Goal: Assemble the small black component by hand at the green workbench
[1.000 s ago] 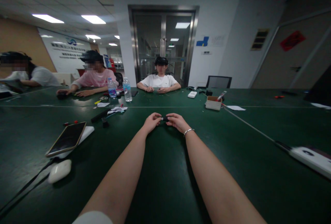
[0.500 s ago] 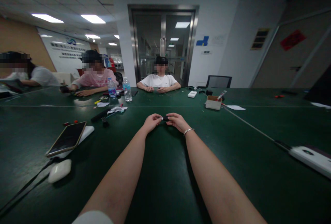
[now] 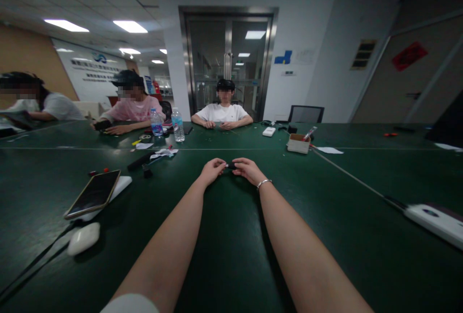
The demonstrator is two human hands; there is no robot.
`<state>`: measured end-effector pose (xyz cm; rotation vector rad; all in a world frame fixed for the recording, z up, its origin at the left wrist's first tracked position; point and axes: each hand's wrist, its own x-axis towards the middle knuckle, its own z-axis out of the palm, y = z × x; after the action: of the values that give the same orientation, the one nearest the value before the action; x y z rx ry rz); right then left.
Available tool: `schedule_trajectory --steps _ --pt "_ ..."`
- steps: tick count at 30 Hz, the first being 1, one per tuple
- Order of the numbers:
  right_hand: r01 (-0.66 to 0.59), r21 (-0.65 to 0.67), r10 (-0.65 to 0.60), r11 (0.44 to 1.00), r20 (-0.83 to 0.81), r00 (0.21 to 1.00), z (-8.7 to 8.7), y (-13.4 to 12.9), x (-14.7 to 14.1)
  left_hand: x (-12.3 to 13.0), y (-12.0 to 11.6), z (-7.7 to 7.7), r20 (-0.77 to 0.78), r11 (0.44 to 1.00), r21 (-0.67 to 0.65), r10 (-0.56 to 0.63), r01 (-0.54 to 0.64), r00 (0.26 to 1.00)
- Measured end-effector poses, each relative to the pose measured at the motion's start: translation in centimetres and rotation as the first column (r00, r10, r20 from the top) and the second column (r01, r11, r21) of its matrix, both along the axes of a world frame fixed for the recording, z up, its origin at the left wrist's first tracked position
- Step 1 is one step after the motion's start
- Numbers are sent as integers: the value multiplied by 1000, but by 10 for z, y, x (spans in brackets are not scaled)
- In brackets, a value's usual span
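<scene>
Left hand: thumb and fingertips clamped on the lighter, metallic-looking end of a small black object.
Right hand: fingers pinched on the dark end of that piece; a silver bracelet circles the wrist.
Small black object: between the two hands, too small to identify; whether it touches the green table cannot be told.
Smartphone: lies on a white slab, left of the arms, near a rounded white case.
Water bottles: two, upright, side by side, beyond the left hand.
Opposite: a person in a white shirt, forearms on the tabletop.
</scene>
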<state>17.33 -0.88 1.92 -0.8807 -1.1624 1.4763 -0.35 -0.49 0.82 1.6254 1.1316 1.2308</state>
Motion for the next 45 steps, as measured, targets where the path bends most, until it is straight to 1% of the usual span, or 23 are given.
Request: schedule_trajectory --steps 5,10,13,20,29,35,40,45 --pt "3 -2 -3 1000 0 1000 1 -1 0 -1 2 -3 -36 998 54 -15 17 999" --pt "3 7 -3 1000 4 1000 1 -1 0 -1 2 -3 -59 998 61 17 -14 998" --pt "7 5 -7 1000 3 1000 1 -1 0 -1 1 -2 -60 998 68 8 -4 998" --pt "1 5 -1 1000 -4 1000 -1 0 0 -1 1 -2 -41 999 51 -7 9 999" --pt "2 6 -2 1000 11 1000 1 -1 1 -2 1 -3 -42 999 45 2 0 999" --pt "3 -7 -3 1000 8 1000 1 -1 0 -2 2 -3 -44 998 53 -14 16 999" --pt "-4 9 4 1000 1 1000 -1 0 0 -2 3 -3 -31 998 45 -38 40 999" --pt "-6 12 6 1000 9 1000 -2 1 0 -2 3 -5 -76 998 56 -38 42 996"
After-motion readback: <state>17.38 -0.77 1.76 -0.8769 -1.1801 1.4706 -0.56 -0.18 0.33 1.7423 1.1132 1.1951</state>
